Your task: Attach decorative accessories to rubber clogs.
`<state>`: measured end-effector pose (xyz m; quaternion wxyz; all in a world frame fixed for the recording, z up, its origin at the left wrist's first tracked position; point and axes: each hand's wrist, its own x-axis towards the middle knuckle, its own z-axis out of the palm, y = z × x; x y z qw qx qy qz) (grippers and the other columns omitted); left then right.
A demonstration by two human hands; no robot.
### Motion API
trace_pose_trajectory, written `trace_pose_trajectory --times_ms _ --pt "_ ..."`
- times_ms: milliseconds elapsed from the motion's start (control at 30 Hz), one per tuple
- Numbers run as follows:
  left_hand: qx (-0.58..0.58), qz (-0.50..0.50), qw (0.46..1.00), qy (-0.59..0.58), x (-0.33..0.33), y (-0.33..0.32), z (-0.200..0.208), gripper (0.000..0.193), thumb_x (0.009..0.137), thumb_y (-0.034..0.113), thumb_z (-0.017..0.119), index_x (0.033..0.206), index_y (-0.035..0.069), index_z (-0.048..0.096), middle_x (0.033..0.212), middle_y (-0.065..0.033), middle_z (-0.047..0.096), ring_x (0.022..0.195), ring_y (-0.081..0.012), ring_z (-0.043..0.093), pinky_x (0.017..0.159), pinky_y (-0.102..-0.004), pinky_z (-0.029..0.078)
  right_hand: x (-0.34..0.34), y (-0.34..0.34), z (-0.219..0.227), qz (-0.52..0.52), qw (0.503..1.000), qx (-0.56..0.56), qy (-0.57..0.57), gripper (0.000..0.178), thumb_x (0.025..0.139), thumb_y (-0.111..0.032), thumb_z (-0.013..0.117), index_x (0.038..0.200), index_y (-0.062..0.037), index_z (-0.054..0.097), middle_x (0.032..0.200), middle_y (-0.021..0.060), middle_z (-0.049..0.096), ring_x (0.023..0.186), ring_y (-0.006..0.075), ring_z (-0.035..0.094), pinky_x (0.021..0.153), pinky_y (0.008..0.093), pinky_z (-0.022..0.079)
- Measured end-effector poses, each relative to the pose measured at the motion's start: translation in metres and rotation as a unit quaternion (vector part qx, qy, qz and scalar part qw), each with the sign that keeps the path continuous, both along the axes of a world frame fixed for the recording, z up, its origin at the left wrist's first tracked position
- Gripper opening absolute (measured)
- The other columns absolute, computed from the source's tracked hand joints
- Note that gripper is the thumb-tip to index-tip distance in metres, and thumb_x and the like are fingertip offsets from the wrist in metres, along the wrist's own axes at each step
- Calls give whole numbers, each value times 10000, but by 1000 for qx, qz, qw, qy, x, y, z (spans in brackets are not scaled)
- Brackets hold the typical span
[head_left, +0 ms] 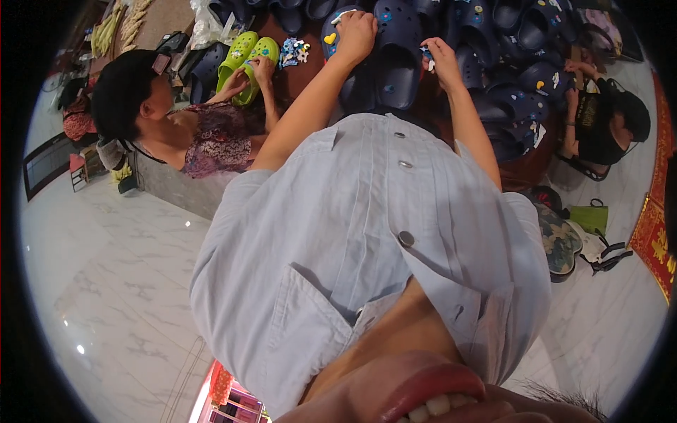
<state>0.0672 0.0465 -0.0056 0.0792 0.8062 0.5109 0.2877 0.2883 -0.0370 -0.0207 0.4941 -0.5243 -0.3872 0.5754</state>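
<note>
A pair of navy clogs (399, 60) lies on the dark table in front of me, with a yellow heart and blue decorations on them. My left hand (357, 37) rests over the toe of the left clog, its fingers closed at a small white shoe charm (343, 17). To the right of the pair, my right hand (443, 63) pinches a small cluster of blue and white shoe charms (427, 59). Their exact shapes are too small to make out.
Loose charms (293, 53) lie in a pile to the left. Beyond it, a person (204, 120) handles lime-green clogs (248, 63). More navy clogs (508, 106) crowd the right side, where another person (606, 120) sits. A bag (557, 240) lies on the floor.
</note>
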Motion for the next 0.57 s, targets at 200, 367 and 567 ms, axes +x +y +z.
trace_pose_trajectory --times_ms 200,367,567 --pt "172 -67 982 -43 -6 -25 41 158 829 211 656 888 68 627 1010 -82 642 1039 -292 555 844 -450 418 -1 -14 24 -6 999 -31 7 164 942 -229 577 990 -74 602 714 16 607 536 72 560 441 190 374" --pt "130 -278 950 59 -15 -83 53 194 779 270 687 740 121 570 719 -6 598 787 -196 549 685 -342 410 -27 -48 66 145 984 7 -100 188 868 -104 627 1042 -56 576 784 52 638 604 108 606 524 244 446" --pt "70 -297 937 171 -8 -100 11 120 786 224 625 760 107 616 755 -22 652 838 -201 571 730 -344 425 -60 -62 32 207 883 90 -410 405 829 -90 617 1212 -71 485 1249 242 517 1155 351 552 930 409 461"
